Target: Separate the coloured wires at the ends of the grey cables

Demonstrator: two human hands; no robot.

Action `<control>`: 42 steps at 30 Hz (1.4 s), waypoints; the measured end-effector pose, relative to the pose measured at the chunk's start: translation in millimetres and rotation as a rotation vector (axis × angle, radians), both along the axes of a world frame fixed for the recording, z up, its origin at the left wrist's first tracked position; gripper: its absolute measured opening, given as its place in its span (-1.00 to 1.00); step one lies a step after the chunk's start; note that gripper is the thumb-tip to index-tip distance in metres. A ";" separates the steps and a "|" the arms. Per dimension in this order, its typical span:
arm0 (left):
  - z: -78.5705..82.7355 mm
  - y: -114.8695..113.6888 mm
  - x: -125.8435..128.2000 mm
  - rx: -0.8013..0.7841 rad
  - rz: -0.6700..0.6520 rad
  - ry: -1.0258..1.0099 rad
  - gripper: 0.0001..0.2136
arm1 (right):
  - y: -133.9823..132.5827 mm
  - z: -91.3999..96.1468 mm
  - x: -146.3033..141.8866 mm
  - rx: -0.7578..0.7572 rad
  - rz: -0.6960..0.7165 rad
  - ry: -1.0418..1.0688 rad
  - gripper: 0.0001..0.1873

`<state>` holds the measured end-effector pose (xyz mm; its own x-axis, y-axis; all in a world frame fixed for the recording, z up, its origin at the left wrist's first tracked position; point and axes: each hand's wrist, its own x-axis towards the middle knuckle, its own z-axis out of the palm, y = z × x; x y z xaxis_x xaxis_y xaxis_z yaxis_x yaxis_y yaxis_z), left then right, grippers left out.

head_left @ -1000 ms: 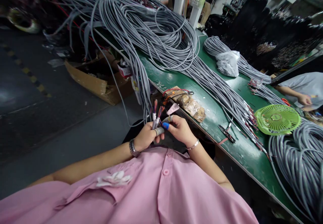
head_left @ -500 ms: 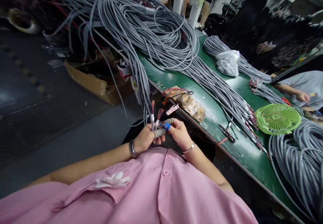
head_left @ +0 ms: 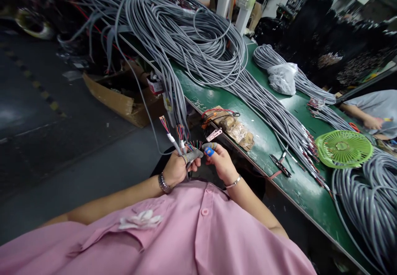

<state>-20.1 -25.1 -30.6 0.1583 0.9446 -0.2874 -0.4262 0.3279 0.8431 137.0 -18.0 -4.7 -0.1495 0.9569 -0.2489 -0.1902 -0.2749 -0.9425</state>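
Note:
My left hand (head_left: 177,168) is closed around a few grey cable ends (head_left: 174,142), whose stripped tips fan out into thin coloured wires (head_left: 163,122). Its forefinger wears a grey finger cot. My right hand (head_left: 221,161) sits just to the right, fingers pinched, with a blue cot on the thumb and a grey one on the forefinger. It touches the fanned coloured strands (head_left: 194,144) sticking out between the two hands. Both hands hover below the edge of the green bench (head_left: 263,136), above my pink shirt.
A large heap of grey cables (head_left: 192,39) covers the bench and hangs over its edge. A taped wooden block (head_left: 232,128), cutters (head_left: 281,164), a green fan grille (head_left: 343,147) and a plastic bag (head_left: 283,78) lie on it. A cardboard box (head_left: 120,97) sits on the floor. Another person's hand (head_left: 372,122) works at the right.
The cable ends in my left hand have tilted to the left and their wires have fanned out. My right hand has drawn slightly away to the right.

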 end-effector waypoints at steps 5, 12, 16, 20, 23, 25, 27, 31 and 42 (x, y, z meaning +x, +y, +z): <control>-2.7 0.5 0.4 -0.008 -0.013 0.026 -0.79 | 5.8 9.7 -10.3 0.070 0.022 -0.094 -0.69; -3.7 0.4 -1.7 0.067 -0.010 0.178 -0.77 | 5.2 9.3 -14.0 0.206 -0.047 -0.386 -0.69; -3.9 0.5 -1.1 0.104 -0.022 0.248 -0.80 | 5.2 8.2 -12.6 0.270 -0.055 -0.525 -0.78; -3.2 1.2 -1.0 0.101 -0.025 0.252 -0.79 | 5.6 6.6 -12.2 0.303 -0.094 -0.452 -0.82; -0.4 1.9 -0.1 0.078 0.001 0.188 -0.78 | 4.8 3.0 -12.6 0.278 -0.128 -0.363 -0.82; 1.8 2.7 0.6 0.051 0.034 0.125 -0.80 | 3.4 -0.5 -13.3 0.230 -0.145 -0.287 -0.81; 3.3 4.0 0.8 0.025 0.061 0.067 -0.80 | 1.8 -4.3 -13.6 0.173 -0.144 -0.207 -0.80; 4.4 7.7 -1.9 -0.006 0.087 -0.020 -0.81 | 3.8 -10.8 -8.1 0.055 -0.142 -0.028 -0.70; 15.5 22.6 -2.8 -0.031 -0.187 -0.176 -0.79 | 43.0 -1.8 2.5 -0.161 -0.136 0.318 -0.49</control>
<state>-22.9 -2.5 -15.1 0.3792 0.8855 -0.2685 -0.4951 0.4393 0.7496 139.5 25.1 -6.5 -0.1179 0.9257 -0.3595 -0.5112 -0.3669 -0.7772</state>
